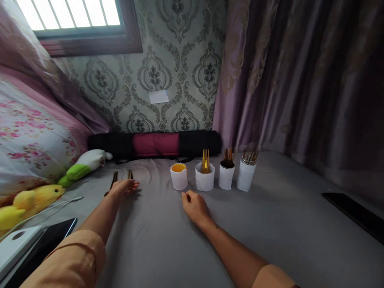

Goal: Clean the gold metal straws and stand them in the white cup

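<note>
Several white cups stand in a row on the grey sheet: one with a yellow inside [178, 176], one holding yellow sticks [205, 174], one with brown sticks [226, 173], and a taller one [247, 173]. My left hand [123, 188] reaches over loose dark brown sticks [114, 180] lying on the sheet, fingers curled onto them. My right hand [194, 207] rests palm down on the sheet just in front of the yellow-inside cup, fingers loosely bent, holding nothing that shows.
A black and maroon roll [156, 144] lies against the patterned wall. A green and white plush [82, 166] and a yellow plush [22, 207] sit at left. A phone [45, 239] and white device [5, 253] lie near left; a dark flat object [359, 216] at right.
</note>
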Demonstrator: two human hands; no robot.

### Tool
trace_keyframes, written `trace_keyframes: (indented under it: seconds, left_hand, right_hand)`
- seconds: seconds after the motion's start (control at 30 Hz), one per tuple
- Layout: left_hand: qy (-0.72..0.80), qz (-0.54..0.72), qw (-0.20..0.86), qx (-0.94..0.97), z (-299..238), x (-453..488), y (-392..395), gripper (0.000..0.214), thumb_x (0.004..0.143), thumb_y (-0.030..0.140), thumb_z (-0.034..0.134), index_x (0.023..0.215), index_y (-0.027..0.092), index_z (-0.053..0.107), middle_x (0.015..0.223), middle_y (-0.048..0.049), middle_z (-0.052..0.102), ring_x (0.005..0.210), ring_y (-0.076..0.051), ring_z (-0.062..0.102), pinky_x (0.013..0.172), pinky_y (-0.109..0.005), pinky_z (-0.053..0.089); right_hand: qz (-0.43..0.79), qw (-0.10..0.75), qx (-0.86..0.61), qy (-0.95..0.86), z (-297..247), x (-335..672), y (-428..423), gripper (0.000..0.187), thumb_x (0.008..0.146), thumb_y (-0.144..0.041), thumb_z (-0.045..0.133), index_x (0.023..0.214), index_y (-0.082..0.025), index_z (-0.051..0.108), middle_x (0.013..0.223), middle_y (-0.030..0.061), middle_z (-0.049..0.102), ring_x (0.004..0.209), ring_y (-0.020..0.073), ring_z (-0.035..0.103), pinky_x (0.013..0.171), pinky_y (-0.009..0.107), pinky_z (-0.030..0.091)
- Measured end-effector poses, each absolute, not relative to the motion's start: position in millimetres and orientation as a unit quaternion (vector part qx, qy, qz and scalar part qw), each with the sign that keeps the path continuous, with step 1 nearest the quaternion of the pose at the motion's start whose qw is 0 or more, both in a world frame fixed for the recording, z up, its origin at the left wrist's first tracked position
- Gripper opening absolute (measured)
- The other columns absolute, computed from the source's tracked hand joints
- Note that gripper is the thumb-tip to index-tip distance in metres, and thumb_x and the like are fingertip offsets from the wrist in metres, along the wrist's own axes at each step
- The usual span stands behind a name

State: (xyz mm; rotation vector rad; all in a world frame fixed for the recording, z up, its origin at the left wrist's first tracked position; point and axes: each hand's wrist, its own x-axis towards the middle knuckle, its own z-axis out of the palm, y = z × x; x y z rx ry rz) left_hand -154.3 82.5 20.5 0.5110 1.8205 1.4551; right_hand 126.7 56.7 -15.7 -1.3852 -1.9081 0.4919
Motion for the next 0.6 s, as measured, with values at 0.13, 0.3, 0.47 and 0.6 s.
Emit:
trace_keyframes:
  seconds: [0.13, 0.3, 0.47, 0.6]
  left_hand:
    - [0.653, 0.601, 0.431, 0.164, 20.6, -146.3, 78.2, 0.010, 0.071, 0.003, 0.047, 0.064, 0.010, 0.049, 0.063, -0.0044, 0.058, 0.045, -0.006, 0.052, 0.041, -0.015, 0.042]
    - [0.596, 0.632, 0.475, 0.141, 20.3, -138.4, 73.7, 0.012, 0.072, 0.000, 0.046, 0.065, 0.009, 0.051, 0.065, -0.0038, 0.057, 0.043, -0.004, 0.050, 0.039, -0.013, 0.041]
    - [0.554, 0.657, 0.495, 0.130, 14.0, -132.6, 71.6, 0.013, 0.074, 0.000, 0.044, 0.069, 0.009, 0.053, 0.066, -0.0044, 0.057, 0.045, -0.004, 0.051, 0.042, -0.012, 0.043]
    - [0.535, 0.671, 0.497, 0.126, 8.2, -127.8, 68.1, 0.017, 0.073, -0.004, 0.043, 0.072, 0.009, 0.054, 0.067, -0.0036, 0.058, 0.047, -0.003, 0.051, 0.043, -0.010, 0.043]
  right_hand:
    - [0.195, 0.362, -0.536, -0.737, -14.8, 126.5, 56.3, 0.033, 0.083, -0.036, 0.038, 0.067, -0.019, 0.061, 0.063, 0.0021, 0.063, 0.057, 0.0100, 0.051, 0.053, 0.021, 0.026]
    - [0.203, 0.367, -0.528, -0.738, -12.3, 127.1, 55.1, 0.033, 0.083, -0.036, 0.038, 0.067, -0.018, 0.061, 0.064, 0.0023, 0.063, 0.058, 0.0101, 0.052, 0.053, 0.020, 0.027]
    - [0.201, 0.365, -0.532, -0.737, -12.7, 126.1, 55.9, 0.033, 0.083, -0.036, 0.038, 0.066, -0.019, 0.061, 0.065, 0.0024, 0.064, 0.059, 0.0102, 0.052, 0.054, 0.020, 0.027]
    - [0.196, 0.368, -0.532, -0.737, -14.3, 126.0, 56.6, 0.033, 0.083, -0.036, 0.038, 0.065, -0.019, 0.060, 0.064, 0.0019, 0.063, 0.059, 0.0102, 0.052, 0.054, 0.020, 0.027]
